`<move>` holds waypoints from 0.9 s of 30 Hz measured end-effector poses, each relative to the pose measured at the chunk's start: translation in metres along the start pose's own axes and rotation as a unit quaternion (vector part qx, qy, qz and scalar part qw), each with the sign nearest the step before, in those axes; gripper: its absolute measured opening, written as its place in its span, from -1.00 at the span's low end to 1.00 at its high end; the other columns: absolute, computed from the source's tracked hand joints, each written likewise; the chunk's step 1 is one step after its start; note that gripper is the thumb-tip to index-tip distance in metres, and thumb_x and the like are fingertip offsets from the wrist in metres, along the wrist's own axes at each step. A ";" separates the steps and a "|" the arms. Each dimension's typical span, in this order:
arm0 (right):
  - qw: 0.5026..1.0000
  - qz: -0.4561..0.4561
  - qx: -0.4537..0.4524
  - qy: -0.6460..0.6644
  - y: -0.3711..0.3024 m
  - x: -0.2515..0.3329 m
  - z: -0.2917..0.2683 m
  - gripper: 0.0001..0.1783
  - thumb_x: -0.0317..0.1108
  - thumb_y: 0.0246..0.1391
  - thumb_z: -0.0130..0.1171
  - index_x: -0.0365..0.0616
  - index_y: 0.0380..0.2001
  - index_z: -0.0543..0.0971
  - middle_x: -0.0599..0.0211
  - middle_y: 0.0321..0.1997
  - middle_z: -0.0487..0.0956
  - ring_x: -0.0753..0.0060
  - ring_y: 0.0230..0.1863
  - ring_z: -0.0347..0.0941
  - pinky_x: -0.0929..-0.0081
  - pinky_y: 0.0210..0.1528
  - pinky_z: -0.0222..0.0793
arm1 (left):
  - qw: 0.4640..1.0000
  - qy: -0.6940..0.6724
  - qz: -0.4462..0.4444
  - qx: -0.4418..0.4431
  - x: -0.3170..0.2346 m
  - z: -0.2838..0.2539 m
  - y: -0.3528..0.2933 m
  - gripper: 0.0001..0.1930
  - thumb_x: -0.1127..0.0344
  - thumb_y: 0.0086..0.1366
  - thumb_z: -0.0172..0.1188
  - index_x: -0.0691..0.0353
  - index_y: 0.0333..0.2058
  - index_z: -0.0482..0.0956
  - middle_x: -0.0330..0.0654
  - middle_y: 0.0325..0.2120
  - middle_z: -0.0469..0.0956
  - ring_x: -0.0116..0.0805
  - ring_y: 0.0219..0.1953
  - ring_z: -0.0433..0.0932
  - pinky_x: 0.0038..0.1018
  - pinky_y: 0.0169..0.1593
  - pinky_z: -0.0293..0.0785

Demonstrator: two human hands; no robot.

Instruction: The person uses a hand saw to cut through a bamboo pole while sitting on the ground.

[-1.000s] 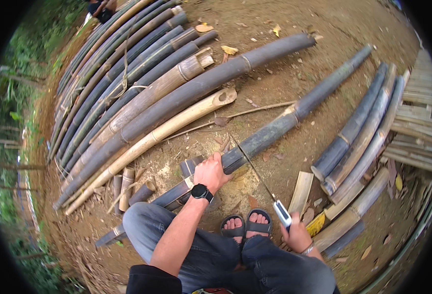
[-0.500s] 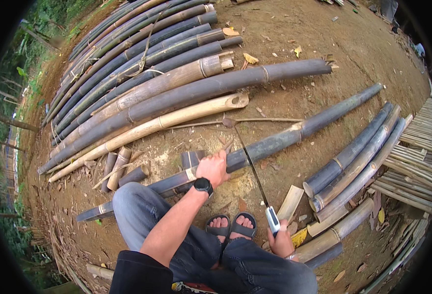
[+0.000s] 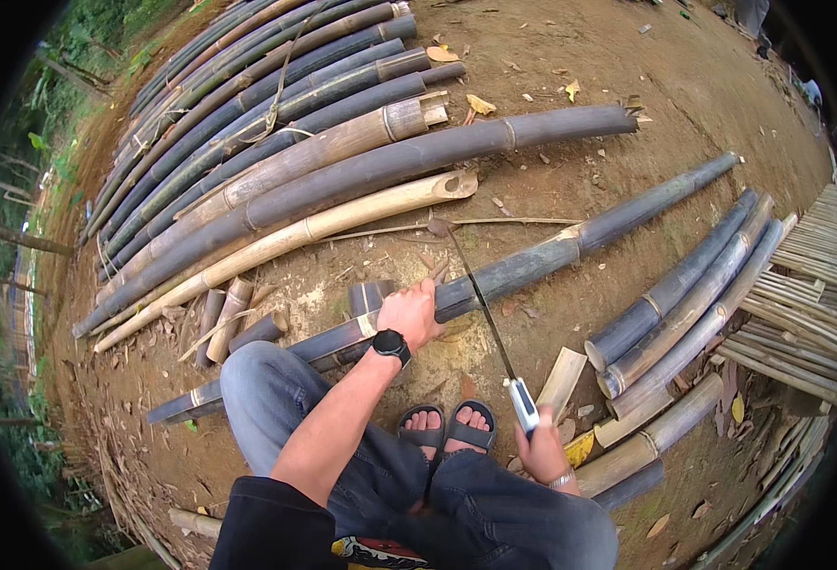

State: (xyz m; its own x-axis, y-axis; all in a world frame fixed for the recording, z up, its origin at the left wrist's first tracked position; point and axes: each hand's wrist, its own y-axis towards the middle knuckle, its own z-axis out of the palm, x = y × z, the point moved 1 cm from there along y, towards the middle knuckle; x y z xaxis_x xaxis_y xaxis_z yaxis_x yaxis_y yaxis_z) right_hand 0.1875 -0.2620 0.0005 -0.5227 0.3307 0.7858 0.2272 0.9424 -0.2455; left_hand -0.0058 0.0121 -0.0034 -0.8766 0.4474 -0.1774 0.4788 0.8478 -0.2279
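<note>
I am squatting over a long dark bamboo pole that lies on bare earth. My left hand, with a black watch on the wrist, grips the pole near a pale node. My right hand holds the pale handle of a long thin blade. The blade rises away from me and crosses over the pole, just right of my left hand. My sandalled feet rest close behind the pole.
A row of long bamboo poles lies at the upper left. Shorter split pieces and flat slats lie at the right. Small cut offcuts sit left of my knee. Grass borders the far left.
The view has shifted a little, with the poles sliding leftward in it. My left hand stays on the pole and my right hand keeps the blade raised across it.
</note>
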 end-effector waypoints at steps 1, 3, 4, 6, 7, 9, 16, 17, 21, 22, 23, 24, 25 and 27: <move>0.997 0.059 0.040 -0.023 0.029 0.023 -0.001 -0.59 -0.28 0.26 0.19 -0.27 -0.06 0.23 -0.39 -0.50 0.55 -0.51 -0.35 0.52 -0.28 -0.36 0.39 | 1.000 0.002 -0.009 0.003 -0.001 0.001 -0.001 -0.44 0.05 -0.05 0.51 0.33 -0.22 0.49 0.13 -0.27 0.67 0.05 -0.21 0.69 -0.19 -0.12 0.62; 0.999 0.040 0.024 -0.017 0.086 0.025 0.012 -0.60 -0.28 0.28 0.17 -0.28 -0.07 0.22 -0.38 -0.51 0.55 -0.51 -0.37 0.52 -0.25 -0.38 0.41 | 1.000 -0.011 -0.003 0.022 -0.008 -0.009 0.005 -0.43 0.03 -0.06 0.51 0.33 -0.23 0.49 0.13 -0.28 0.67 0.05 -0.22 0.69 -0.19 -0.13 0.62; 0.998 0.041 0.028 -0.026 0.088 0.026 0.012 -0.60 -0.28 0.28 0.16 -0.28 -0.07 0.22 -0.38 -0.51 0.55 -0.50 -0.37 0.53 -0.25 -0.38 0.41 | 0.999 -0.017 -0.010 0.032 -0.005 -0.012 0.005 -0.42 0.02 -0.07 0.51 0.33 -0.24 0.49 0.14 -0.28 0.67 0.05 -0.22 0.69 -0.19 -0.13 0.62; 0.997 0.045 0.043 -0.041 0.086 0.027 0.014 -0.61 -0.28 0.29 0.15 -0.28 -0.08 0.22 -0.39 -0.50 0.55 -0.50 -0.37 0.53 -0.25 -0.38 0.42 | 0.999 -0.010 -0.009 0.034 0.001 -0.012 0.003 -0.39 -0.01 -0.08 0.52 0.34 -0.21 0.49 0.13 -0.29 0.67 0.05 -0.23 0.70 -0.19 -0.14 0.62; 0.998 0.047 0.035 -0.022 0.063 0.019 0.009 -0.59 -0.28 0.27 0.17 -0.29 -0.06 0.22 -0.39 -0.48 0.56 -0.49 -0.35 0.54 -0.24 -0.37 0.43 | 0.999 -0.009 -0.010 0.032 -0.001 -0.012 0.003 -0.39 -0.01 -0.07 0.51 0.34 -0.20 0.49 0.13 -0.29 0.67 0.05 -0.23 0.70 -0.19 -0.14 0.62; 0.999 0.033 0.021 -0.015 0.004 -0.008 0.000 -0.56 -0.28 0.24 0.20 -0.29 -0.03 0.24 -0.39 -0.47 0.56 -0.50 -0.33 0.53 -0.22 -0.35 0.44 | 0.999 -0.010 -0.007 0.041 0.001 -0.014 0.003 -0.37 -0.02 -0.08 0.51 0.34 -0.18 0.50 0.14 -0.29 0.67 0.04 -0.23 0.70 -0.20 -0.14 0.63; 0.996 0.073 0.047 -0.012 0.084 0.015 0.020 -0.55 -0.32 0.23 0.21 -0.28 0.02 0.27 -0.41 -0.30 0.59 -0.52 -0.17 0.53 -0.15 -0.18 0.47 | 0.999 0.000 -0.018 0.037 -0.003 -0.008 0.005 -0.36 -0.05 -0.08 0.52 0.33 -0.20 0.49 0.13 -0.30 0.68 0.02 -0.23 0.70 -0.20 -0.16 0.63; 0.995 0.082 0.049 -0.018 0.086 0.018 0.021 -0.55 -0.32 0.23 0.20 -0.28 0.02 0.27 -0.41 -0.32 0.58 -0.53 -0.18 0.53 -0.16 -0.19 0.46 | 0.997 -0.001 -0.025 0.067 -0.002 -0.018 0.004 -0.36 -0.05 -0.08 0.52 0.33 -0.20 0.50 0.11 -0.29 0.68 0.01 -0.21 0.70 -0.21 -0.14 0.63; 0.998 0.051 0.020 -0.019 0.022 -0.005 0.013 -0.57 -0.31 0.25 0.19 -0.29 -0.02 0.24 -0.40 -0.43 0.56 -0.51 -0.30 0.53 -0.24 -0.31 0.42 | 0.998 0.006 -0.011 0.057 -0.002 -0.016 0.007 -0.35 -0.04 -0.08 0.53 0.31 -0.16 0.50 0.07 -0.26 0.69 0.00 -0.18 0.69 -0.21 -0.11 0.62; 1.000 0.024 -0.002 -0.012 0.005 -0.013 0.011 -0.58 -0.30 0.25 0.18 -0.30 -0.04 0.22 -0.40 -0.48 0.55 -0.50 -0.35 0.53 -0.27 -0.36 0.41 | 0.999 0.009 -0.009 0.048 -0.001 -0.017 0.008 -0.36 -0.03 -0.08 0.53 0.31 -0.16 0.49 0.07 -0.26 0.69 0.00 -0.18 0.69 -0.21 -0.11 0.62; 1.000 0.015 -0.007 -0.016 0.002 -0.009 0.009 -0.59 -0.30 0.26 0.17 -0.30 -0.05 0.22 -0.40 -0.48 0.55 -0.50 -0.35 0.53 -0.27 -0.36 0.41 | 0.999 0.008 -0.006 0.047 -0.003 -0.012 0.004 -0.36 -0.03 -0.07 0.52 0.31 -0.16 0.49 0.07 -0.26 0.69 0.00 -0.18 0.69 -0.20 -0.11 0.62; 1.000 0.006 -0.013 -0.019 0.002 -0.006 0.009 -0.60 -0.30 0.27 0.17 -0.30 -0.05 0.23 -0.40 -0.48 0.55 -0.50 -0.35 0.53 -0.27 -0.36 0.40 | 0.999 0.008 -0.003 0.046 -0.005 -0.008 0.001 -0.36 -0.02 -0.07 0.52 0.31 -0.15 0.49 0.07 -0.26 0.69 0.01 -0.18 0.70 -0.20 -0.11 0.62; 1.000 -0.002 -0.019 -0.023 0.005 -0.001 0.009 -0.60 -0.30 0.27 0.16 -0.30 -0.06 0.23 -0.40 -0.49 0.55 -0.49 -0.35 0.53 -0.28 -0.36 0.40 | 0.999 0.004 -0.012 0.052 -0.006 -0.005 -0.002 -0.36 -0.02 -0.07 0.52 0.31 -0.15 0.49 0.07 -0.26 0.69 0.01 -0.18 0.69 -0.20 -0.11 0.62; 0.999 0.031 0.004 -0.034 0.049 0.013 0.016 -0.60 -0.30 0.27 0.17 -0.30 -0.05 0.23 -0.39 -0.50 0.55 -0.50 -0.35 0.53 -0.27 -0.36 0.40 | 0.998 0.001 -0.018 0.056 -0.008 -0.014 0.004 -0.37 -0.02 -0.06 0.52 0.31 -0.15 0.49 0.08 -0.26 0.68 0.01 -0.17 0.69 -0.20 -0.10 0.62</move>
State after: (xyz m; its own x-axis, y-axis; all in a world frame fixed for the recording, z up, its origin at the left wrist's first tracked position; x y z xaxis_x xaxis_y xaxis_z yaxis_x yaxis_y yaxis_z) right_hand 0.1792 -0.2105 -0.0106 -0.5626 0.3916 0.7281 0.2543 0.9200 -0.2982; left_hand 0.0025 0.0164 0.0105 -0.8934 0.4181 -0.1647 0.4493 0.8264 -0.3394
